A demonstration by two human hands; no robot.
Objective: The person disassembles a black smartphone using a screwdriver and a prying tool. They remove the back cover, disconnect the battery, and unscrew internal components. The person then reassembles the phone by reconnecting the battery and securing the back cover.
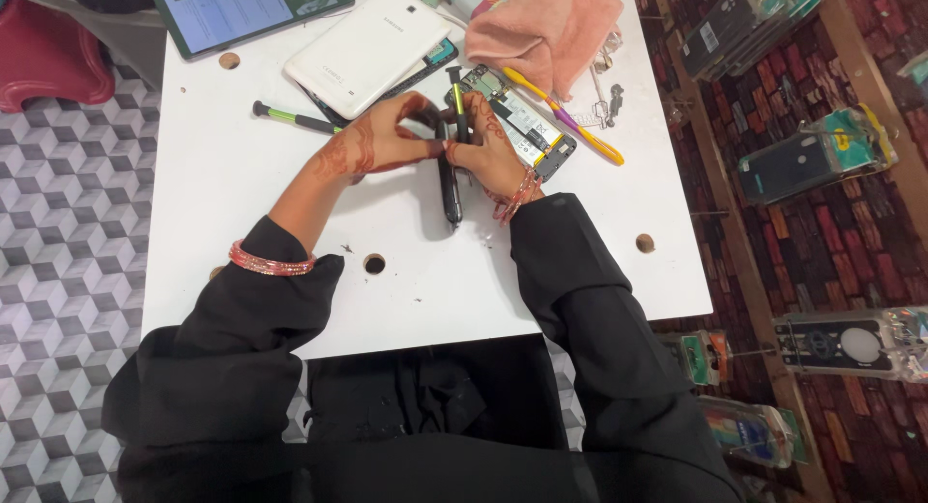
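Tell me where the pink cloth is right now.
In the head view the pink cloth lies crumpled at the far edge of the white table, right of the white tablet and above the opened phone.

Loose black sleeves (pixel 242 329), pink bangles (pixel 271 263) at both wrists, reddish henna patterns (pixel 350 153) on both hands.

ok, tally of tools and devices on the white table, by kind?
Screwdrivers: 2, one lying, one in the right hand
Tablets: 2, white, screen-on
Opened phone: 1
Dark phone held by both hands: 1
Yellow toothbrush: 1
Pink cloth: 1
Total: 8
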